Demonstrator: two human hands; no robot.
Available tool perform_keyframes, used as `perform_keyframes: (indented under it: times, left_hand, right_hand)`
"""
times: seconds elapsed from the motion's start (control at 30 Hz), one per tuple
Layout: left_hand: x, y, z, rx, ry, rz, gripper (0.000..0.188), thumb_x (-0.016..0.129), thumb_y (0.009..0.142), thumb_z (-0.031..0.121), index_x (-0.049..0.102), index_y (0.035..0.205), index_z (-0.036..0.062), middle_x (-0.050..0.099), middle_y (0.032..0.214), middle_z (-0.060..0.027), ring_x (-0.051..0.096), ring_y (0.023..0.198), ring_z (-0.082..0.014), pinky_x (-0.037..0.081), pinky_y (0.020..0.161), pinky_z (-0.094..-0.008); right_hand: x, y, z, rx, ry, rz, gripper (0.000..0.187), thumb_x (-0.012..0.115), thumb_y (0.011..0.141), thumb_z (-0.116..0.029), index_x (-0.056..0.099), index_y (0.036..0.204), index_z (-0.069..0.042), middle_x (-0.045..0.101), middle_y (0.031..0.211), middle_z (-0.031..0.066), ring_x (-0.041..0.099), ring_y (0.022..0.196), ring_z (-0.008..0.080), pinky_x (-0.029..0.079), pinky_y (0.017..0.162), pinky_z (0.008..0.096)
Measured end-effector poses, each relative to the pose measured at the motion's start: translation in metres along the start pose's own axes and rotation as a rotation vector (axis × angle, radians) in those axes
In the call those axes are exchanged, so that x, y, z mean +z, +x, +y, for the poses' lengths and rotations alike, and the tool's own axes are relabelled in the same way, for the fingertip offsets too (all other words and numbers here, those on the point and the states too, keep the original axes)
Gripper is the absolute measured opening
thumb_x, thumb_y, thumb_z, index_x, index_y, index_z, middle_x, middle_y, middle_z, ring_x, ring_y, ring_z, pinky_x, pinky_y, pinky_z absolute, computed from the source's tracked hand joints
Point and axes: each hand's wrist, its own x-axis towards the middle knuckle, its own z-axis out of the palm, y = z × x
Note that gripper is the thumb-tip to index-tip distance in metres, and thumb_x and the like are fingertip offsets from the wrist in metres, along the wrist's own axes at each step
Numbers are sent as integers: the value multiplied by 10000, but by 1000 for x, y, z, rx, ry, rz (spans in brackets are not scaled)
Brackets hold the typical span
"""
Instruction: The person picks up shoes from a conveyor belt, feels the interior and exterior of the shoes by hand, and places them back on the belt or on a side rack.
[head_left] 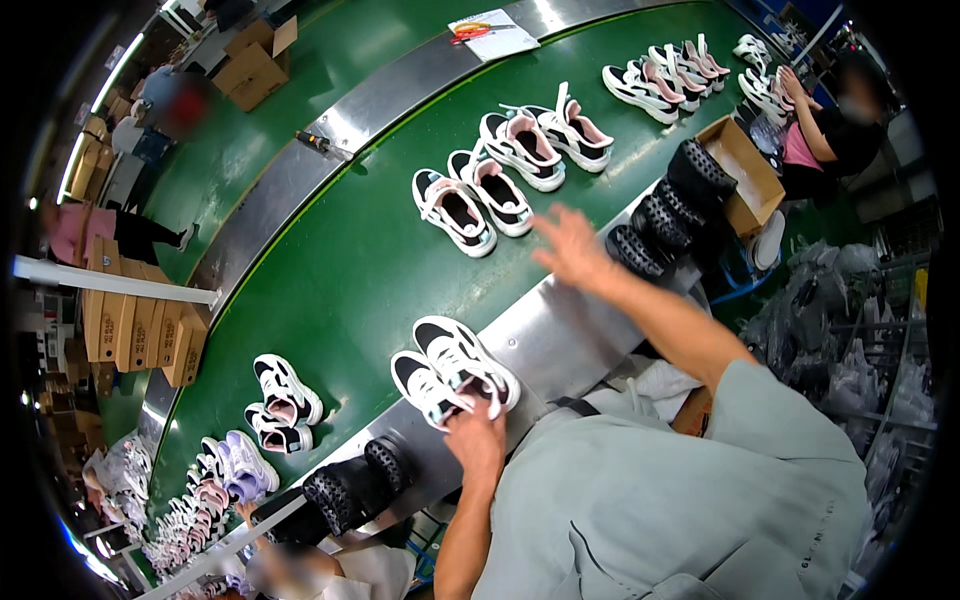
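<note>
A pair of white-and-black sneakers with pink lining [462, 352] sits on the green conveyor belt [345, 300], close to its near metal edge. My left hand [476, 436] is closed on the heel end of this pair; its fingertips are partly hidden in the shoe openings. Farther right, my right hand [574, 252] hovers over the belt with fingers spread and nothing in it. Just beyond it stands a black-and-white sneaker with pale-blue tabs [497, 195], apart from the fingers. Another like it [455, 215] stands to its left, and two pink-lined ones [522, 150] stand farther back.
Black studded forms [665, 215] rest on the near metal ledge beside an open cardboard box [745, 180]; more [345, 490] lie at left. Other sneakers [283, 395] sit down the belt. Co-workers [840, 125] work on both sides. Cutting tools and paper [495, 35] lie on the far rim.
</note>
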Motion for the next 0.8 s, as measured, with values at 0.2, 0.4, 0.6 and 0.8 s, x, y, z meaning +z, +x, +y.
perform_keyframes:
  times: [0.2,0.4,0.6,0.8]
  left_hand:
    - [-41,74,-77,-1,156,265,282,790,805,264,735,978,49,674,845,-194,627,855,-396,496,719,-544]
    - [-99,116,-42,-154,616,166,546,841,751,305,669,1226,99,621,1056,-231,581,1018,-403,494,849,-512]
    - [-47,210,128,281,223,76,726,801,807,433,501,1456,303,498,1406,-267,445,1324,-430,441,1000,-573]
    - [-18,298,177,14,121,-142,495,730,836,546,695,1222,238,669,1173,-189,587,1161,-389,517,917,-491]
  right_hand:
    - [-35,119,86,117,-414,-143,781,841,748,-426,492,1443,-351,371,1483,262,369,1358,491,350,1110,558]
    - [-22,133,128,81,-274,-157,769,863,729,-397,509,1409,-336,427,1403,229,492,1240,472,407,1054,533]
    - [-32,142,132,-4,-158,-258,700,844,750,-377,548,1380,-305,574,1198,181,555,1155,380,432,995,493]
    - [2,150,134,-84,-195,-212,598,805,790,-381,594,1336,-258,622,1176,208,618,1050,380,499,901,494]
